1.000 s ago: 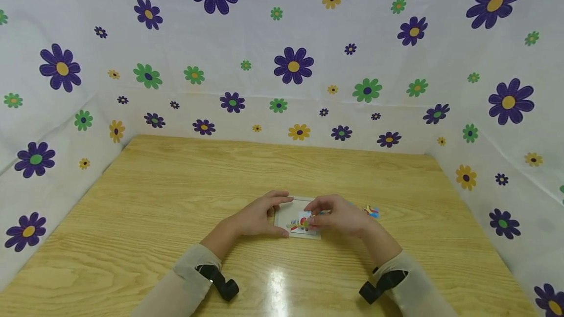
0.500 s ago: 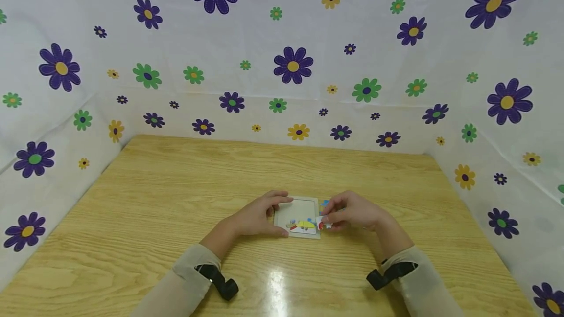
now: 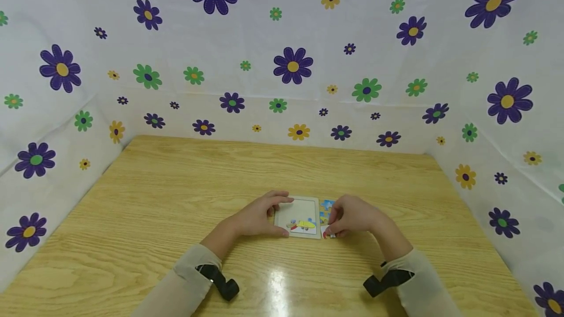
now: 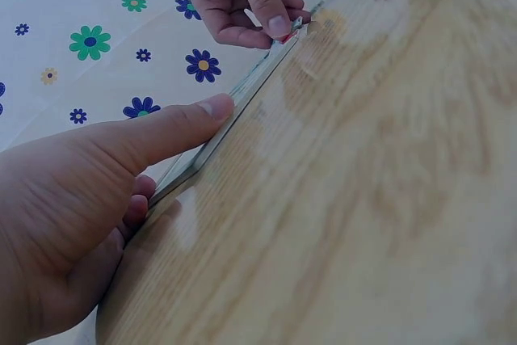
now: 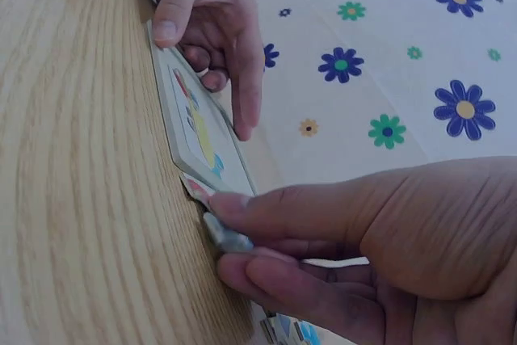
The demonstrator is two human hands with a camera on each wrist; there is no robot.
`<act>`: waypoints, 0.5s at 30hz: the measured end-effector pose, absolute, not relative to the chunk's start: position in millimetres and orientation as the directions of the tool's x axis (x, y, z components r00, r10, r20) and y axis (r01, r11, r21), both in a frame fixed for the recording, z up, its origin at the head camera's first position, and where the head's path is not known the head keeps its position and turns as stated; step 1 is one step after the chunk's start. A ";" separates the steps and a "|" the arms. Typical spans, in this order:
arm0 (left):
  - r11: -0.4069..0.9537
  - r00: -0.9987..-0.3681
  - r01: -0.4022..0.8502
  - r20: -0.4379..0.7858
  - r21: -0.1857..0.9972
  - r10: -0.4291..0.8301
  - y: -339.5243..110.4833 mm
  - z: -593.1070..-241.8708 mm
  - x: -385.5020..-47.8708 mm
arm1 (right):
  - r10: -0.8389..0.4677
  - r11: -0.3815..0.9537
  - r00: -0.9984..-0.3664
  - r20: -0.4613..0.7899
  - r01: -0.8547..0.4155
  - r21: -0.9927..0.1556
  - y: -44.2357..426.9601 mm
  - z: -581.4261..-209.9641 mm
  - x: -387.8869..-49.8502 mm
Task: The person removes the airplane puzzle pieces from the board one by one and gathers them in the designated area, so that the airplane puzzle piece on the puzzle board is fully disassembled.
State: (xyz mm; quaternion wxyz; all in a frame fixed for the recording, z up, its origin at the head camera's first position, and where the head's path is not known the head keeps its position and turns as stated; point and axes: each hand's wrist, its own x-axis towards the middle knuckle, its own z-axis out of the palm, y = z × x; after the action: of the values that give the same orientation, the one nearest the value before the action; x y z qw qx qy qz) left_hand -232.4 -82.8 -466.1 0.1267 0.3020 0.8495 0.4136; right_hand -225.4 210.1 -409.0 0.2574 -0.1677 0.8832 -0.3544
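Observation:
A square puzzle board with a pale frame lies on the table. A few joined puzzle pieces, mostly yellow with some red and blue, sit along its near side. My left hand grips the board's left side, thumb at the near corner and index finger over the far part. Just right of the board, my right hand pinches a white-and-red puzzle piece low over the table. Its fingers hide part of that piece; in the right wrist view a greyish edge shows between thumb and fingers.
Several loose blue-and-yellow puzzle pieces lie along the board's right side, partly behind my right hand. The wooden table is bounded at the back and sides by white flowered cloth. A black strap camera sits on each wrist.
My right hand has moved from over the board to its right side with the white-and-red puzzle piece, then lowered it to the table. The yellow pieces are uncovered. My left hand stays put.

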 end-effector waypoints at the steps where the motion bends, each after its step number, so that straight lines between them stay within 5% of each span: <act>1: 0.474 -0.786 0.406 0.034 0.781 0.617 -83.1 -465.7 -232.1 | -0.472 0.703 -0.817 -0.331 -0.122 -0.701 208.5 -408.5 -224.5; 15: 0.467 -0.782 0.405 0.033 0.786 0.622 -83.1 -467.5 -233.1 | -0.545 0.607 -0.819 -0.178 -0.238 -0.758 192.4 -419.8 -226.4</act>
State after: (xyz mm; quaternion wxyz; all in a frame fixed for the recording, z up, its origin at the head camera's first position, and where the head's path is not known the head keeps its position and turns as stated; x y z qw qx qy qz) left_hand -233.1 -83.1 -467.5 0.1300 0.3034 0.8466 0.4176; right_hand -226.4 192.4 -419.8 0.2003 -0.2240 0.8736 -0.3827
